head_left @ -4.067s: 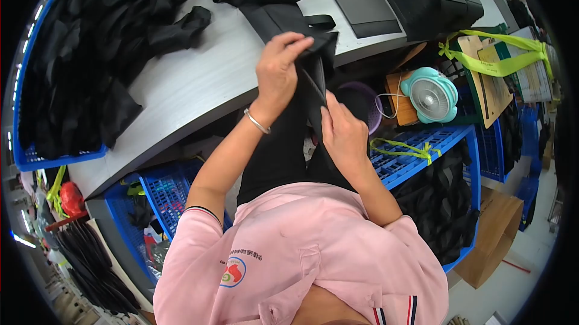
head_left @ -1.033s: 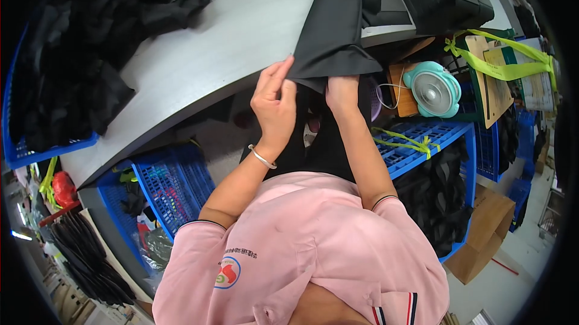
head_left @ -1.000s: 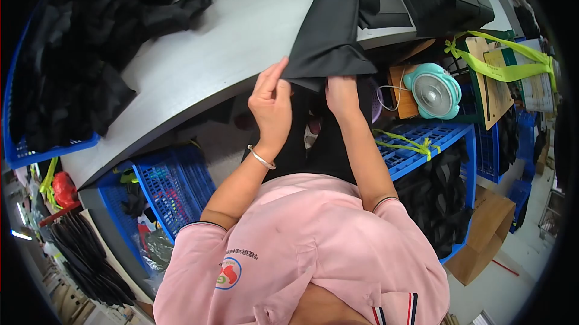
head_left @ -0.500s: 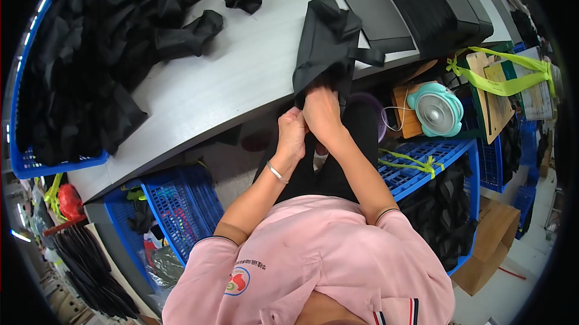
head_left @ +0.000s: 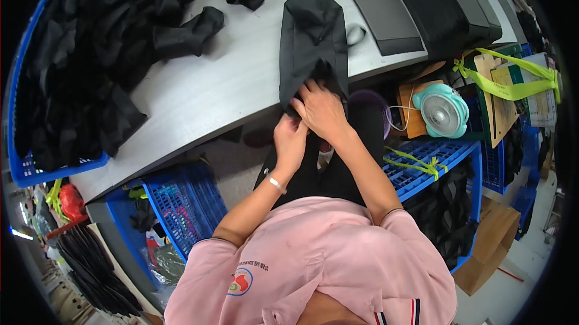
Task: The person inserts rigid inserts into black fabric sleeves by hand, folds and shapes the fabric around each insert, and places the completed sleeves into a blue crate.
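A black fabric bag (head_left: 313, 38) lies lengthwise over the front edge of the table, its near end towards my body. A strap loop (head_left: 356, 35), blurred, sticks out from its right side. My left hand (head_left: 291, 139) is closed on the bag's near edge, thumb and fingers pinched together. Bent over the near end is my right hand (head_left: 321, 111), gripping the fabric, with its fingertips partly sunk in the dark folds. Both hands nearly touch each other just off the table edge.
A blue basket (head_left: 45, 174) heaped with black fabric pieces (head_left: 90, 71) stands on the left of the table (head_left: 241, 71). Flat dark panels (head_left: 386, 14) and a stack (head_left: 434, 5) lie at right. Below are a turquoise fan (head_left: 443, 109) and blue crates (head_left: 187, 204).
The bag's far part has swung left and now lies flatter and straighter. Its strap has flipped from a sideways band to an upturned loop. My right hand's fingers have come out of the folds somewhat.
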{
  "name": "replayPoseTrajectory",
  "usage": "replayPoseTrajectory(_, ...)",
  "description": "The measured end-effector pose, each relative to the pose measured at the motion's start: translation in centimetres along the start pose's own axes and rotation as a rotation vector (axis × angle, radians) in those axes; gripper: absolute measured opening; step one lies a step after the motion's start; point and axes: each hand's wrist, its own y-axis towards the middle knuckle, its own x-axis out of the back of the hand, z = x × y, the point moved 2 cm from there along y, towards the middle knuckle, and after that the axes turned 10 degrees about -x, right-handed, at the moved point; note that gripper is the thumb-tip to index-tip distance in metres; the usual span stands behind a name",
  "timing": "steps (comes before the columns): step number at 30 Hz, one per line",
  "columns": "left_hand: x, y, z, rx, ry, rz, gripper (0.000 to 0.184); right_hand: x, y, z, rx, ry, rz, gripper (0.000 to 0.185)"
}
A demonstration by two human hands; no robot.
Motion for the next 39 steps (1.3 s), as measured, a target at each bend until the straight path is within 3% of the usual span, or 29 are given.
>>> replayPoseTrajectory(3,1.2,0.2,-5.1,-0.383,0.041,-0.191,0.052,0.3,-0.5,-1.2,0.03,0.023,0.019,0.032)
replayPoseTrajectory(4,1.9,0.5,-6.9,-0.382,0.076,-0.214,0.044,0.4,-0.7,-1.4,0.062,0.012,0.039,0.031)
replayPoseTrajectory(5,2.6,1.9,-7.9,-0.485,0.245,-0.119,0.038,0.6,-1.0,-1.4,0.095,0.002,0.061,0.03)
replayPoseTrajectory(7,2.3,5.9,-10.5,-0.669,0.535,0.29,0.04,0.8,-1.6,-1.3,0.161,0.021,0.087,0.03)
replayPoseTrajectory(10,-1.0,11.9,-8.7,-0.915,0.921,0.802,0.043,1.3,-2.4,-1.3,0.227,0.002,0.169,0.029)
replayPoseTrajectory(13,-2.6,17.2,-7.8,-1.039,1.194,0.804,0.048,1.2,-2.6,-1.1,0.227,0.055,0.105,0.028)
replayPoseTrajectory(15,-2.8,19.9,-8.1,-1.028,1.404,0.665,0.054,1.1,-3.0,-0.9,0.201,0.096,0.069,0.03)
replayPoseTrajectory(17,-2.9,22.9,-6.7,-0.85,1.47,0.52,0.056,1.1,-3.4,-0.9,0.167,0.123,0.064,0.031)
replayPoseTrajectory(20,-3.2,22.8,-6.5,-0.789,1.458,0.472,0.057,1.1,-5.5,-0.8,0.25,-0.004,-0.248,0.031)
replayPoseTrajectory(27,-3.3,22.4,-5.9,-0.758,1.45,0.401,0.059,4.8,-8.0,-3.0,-0.055,0.123,-0.715,0.052)
replayPoseTrajectory(31,-3.3,21.8,-5.6,-0.761,1.452,0.389,0.061,4.6,-3.4,-3.4,0.055,0.22,-0.502,0.04)
replayPoseTrajectory(35,-3.1,21.7,-5.6,-0.737,1.45,0.396,0.062,3.6,-2.9,-2.5,0.103,-0.19,-0.601,0.011)
replayPoseTrajectory(39,-3.1,21.4,-5.7,-0.73,1.436,0.391,0.063,4.9,-4.1,-3.8,0.135,-0.2,-0.734,0.012)
